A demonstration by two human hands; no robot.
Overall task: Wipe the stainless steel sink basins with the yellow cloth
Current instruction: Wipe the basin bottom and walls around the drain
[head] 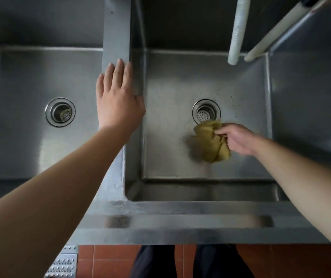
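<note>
The right hand [238, 140] is pinching the crumpled yellow cloth [212, 143], which is hanging from the fingers toward the right basin [170, 157] floor, just on the near side of that basin's drain [206, 112]. Dark specks are lying beyond the drain, to its right. The left hand [118, 99] is resting flat, fingers straight, on the divider [116, 37]; the left basin [30, 147] is holding nothing visible.

I see dim, soft light; the yellow cloth [212, 141] is motion-blurred, a faint shadow at its left, edges bend outward.
</note>
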